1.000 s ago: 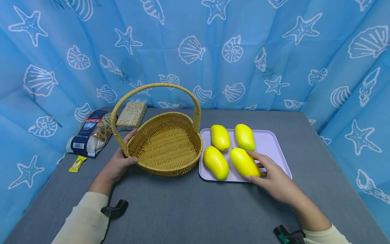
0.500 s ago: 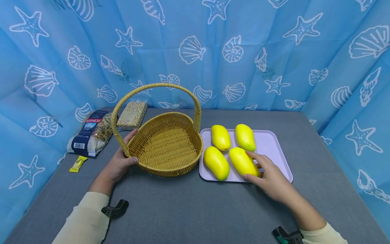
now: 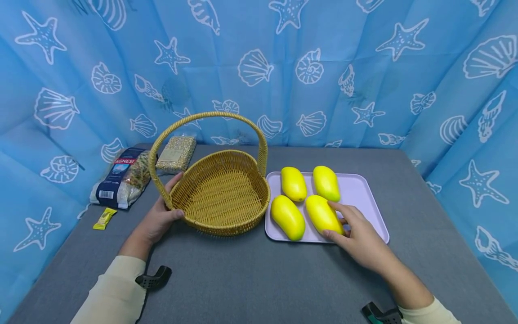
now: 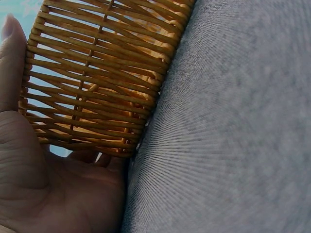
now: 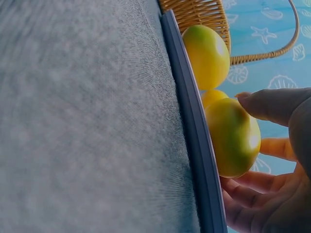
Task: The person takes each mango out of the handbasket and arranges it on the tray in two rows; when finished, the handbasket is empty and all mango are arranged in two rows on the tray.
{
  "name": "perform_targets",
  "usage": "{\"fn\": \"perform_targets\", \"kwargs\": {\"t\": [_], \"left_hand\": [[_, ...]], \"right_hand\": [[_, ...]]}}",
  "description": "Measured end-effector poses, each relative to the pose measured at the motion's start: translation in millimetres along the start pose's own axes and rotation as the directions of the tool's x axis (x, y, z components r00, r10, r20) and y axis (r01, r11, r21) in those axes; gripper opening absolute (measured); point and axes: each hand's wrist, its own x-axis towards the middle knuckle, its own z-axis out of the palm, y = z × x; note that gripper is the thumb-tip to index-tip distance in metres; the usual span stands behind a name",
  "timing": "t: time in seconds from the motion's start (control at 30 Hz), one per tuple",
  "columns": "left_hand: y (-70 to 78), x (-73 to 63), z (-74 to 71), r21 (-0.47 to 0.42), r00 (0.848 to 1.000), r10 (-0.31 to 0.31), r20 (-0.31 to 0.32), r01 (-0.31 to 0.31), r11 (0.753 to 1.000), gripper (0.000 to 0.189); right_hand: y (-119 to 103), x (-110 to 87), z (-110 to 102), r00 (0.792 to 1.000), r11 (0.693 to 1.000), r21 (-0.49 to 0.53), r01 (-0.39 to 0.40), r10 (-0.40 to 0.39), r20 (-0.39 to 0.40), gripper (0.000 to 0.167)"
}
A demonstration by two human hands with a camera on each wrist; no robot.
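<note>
A golden woven basket [image 3: 224, 198] with a tall arched handle stands in the middle left of the head view. My left hand [image 3: 159, 220] grips its left side, thumb over the rim and the other fingers mostly hidden behind the weave. In the left wrist view the basket wall [image 4: 92, 73] lies against that palm. To the right, several yellow mangoes lie on a pale lilac tray [image 3: 358, 193]. My right hand [image 3: 360, 236] holds the near right mango [image 3: 323, 215], with the thumb [image 5: 265, 104] on one side and fingers round the other. This mango rests on the tray.
A bag of pasta [image 3: 123, 177], a packet of pale grains [image 3: 176, 154] and a small yellow wrapped sweet [image 3: 104, 218] lie at the left. Behind the grey tabletop [image 3: 251, 279] hangs a blue curtain [image 3: 226, 58] with shells and starfish.
My right hand has shifted slightly left and settled round the near right mango. The left hand and the basket have stayed in place.
</note>
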Motion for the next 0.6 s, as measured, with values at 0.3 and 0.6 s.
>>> {"fn": "perform_targets", "kwargs": {"t": [0.3,0.6], "left_hand": [[1.5,-1.9,2.4,0.071,0.999,-0.014,-0.047,0.017,0.997,0.098],[53.7,-16.1,20.0,0.481,0.933,0.09,-0.348,0.096,0.871,0.075]], "right_hand": [[-1,-2.6,-11,0.999,1.0,0.018,-0.009,0.01,-0.053,0.073],[-7,-0.6,-31,0.992,0.995,-0.072,0.063,-0.07,-0.107,0.069]]}}
